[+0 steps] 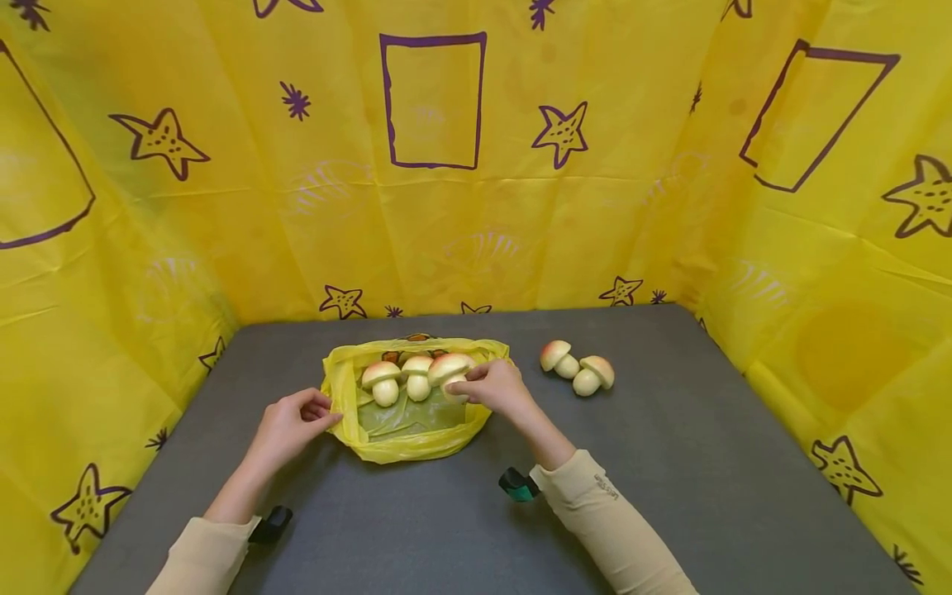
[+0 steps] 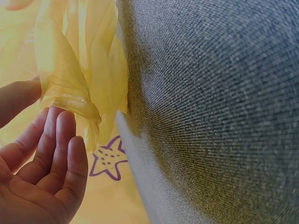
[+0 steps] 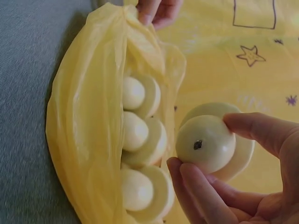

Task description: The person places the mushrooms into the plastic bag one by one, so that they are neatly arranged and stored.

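A yellow plastic bag (image 1: pixel 416 446) lies with its mouth spread wide. My left hand (image 1: pixel 292 426) pinches its left rim between thumb and fingers, also seen with the bag's edge (image 2: pixel 70 100) in the left wrist view. My right hand (image 1: pixel 497 387) holds a toy mushroom (image 3: pixel 205 144) by its pale stem, over the right part of the bag opening. Three more mushrooms sit in a row inside the bag, the middle one (image 3: pixel 140 135) between two others; in the head view the held mushroom and hand hide part of the row.
Two toy mushrooms lie on the grey table (image 1: pixel 669 479) right of the bag, one (image 1: pixel 559 359) with a reddish cap and one (image 1: pixel 592 376) paler. A yellow curtain (image 1: pixel 446 248) with purple drawings encloses the back and sides.
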The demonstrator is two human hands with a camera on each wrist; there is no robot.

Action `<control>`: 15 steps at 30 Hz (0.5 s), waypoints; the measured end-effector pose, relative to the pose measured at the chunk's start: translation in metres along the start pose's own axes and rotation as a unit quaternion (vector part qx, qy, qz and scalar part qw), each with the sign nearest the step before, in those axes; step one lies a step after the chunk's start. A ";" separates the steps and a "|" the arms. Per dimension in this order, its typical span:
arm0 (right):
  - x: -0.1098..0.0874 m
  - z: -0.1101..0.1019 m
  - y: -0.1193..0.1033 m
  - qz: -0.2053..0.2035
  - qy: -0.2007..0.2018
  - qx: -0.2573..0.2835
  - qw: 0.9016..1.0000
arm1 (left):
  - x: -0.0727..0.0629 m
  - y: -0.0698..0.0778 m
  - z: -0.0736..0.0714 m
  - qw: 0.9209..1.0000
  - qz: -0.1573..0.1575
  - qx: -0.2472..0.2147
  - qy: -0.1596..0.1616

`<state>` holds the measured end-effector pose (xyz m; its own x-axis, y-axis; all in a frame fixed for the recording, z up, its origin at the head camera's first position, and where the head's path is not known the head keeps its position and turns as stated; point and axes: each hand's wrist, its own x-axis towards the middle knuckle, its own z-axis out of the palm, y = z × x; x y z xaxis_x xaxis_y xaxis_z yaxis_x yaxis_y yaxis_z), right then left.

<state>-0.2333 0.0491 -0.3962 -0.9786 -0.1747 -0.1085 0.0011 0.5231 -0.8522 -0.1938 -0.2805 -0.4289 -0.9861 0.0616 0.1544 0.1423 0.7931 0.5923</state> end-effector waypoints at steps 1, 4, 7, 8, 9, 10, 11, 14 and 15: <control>0.000 0.001 -0.001 0.001 -0.004 0.003 1.000 | 0.000 0.000 0.000 1.000 0.001 -0.001 0.000; 0.001 0.005 -0.005 0.003 -0.010 0.007 1.000 | 0.001 -0.001 0.000 1.000 0.000 -0.002 0.001; 0.001 0.009 -0.009 0.005 -0.012 0.015 1.000 | 0.001 -0.002 0.001 1.000 0.000 -0.002 0.001; 0.002 0.011 -0.010 0.007 -0.012 0.017 1.000 | 0.001 -0.002 0.001 1.000 -0.001 -0.001 0.000; 0.002 0.013 -0.011 0.009 -0.012 0.021 1.000 | 0.002 -0.003 0.001 1.000 0.000 -0.001 0.000; 0.002 0.015 -0.012 0.011 -0.014 0.025 1.000 | 0.002 -0.003 0.001 1.000 -0.001 -0.001 0.000; 0.003 0.016 -0.013 0.013 -0.014 0.028 0.999 | 0.002 -0.003 0.001 1.000 0.000 -0.002 0.000; 0.003 0.022 -0.016 0.017 -0.016 0.037 0.999 | 0.002 -0.002 0.001 1.000 0.000 -0.003 0.001; 0.003 0.023 -0.016 0.017 -0.016 0.039 0.999 | 0.002 -0.002 0.001 1.000 0.000 -0.003 0.001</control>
<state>-0.2319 0.0208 -0.3948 -0.9706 -0.1860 -0.1529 0.0507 0.4629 -0.8849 -0.1961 -0.2813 -0.4300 -0.9858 0.0610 0.1562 0.1434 0.7894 0.5969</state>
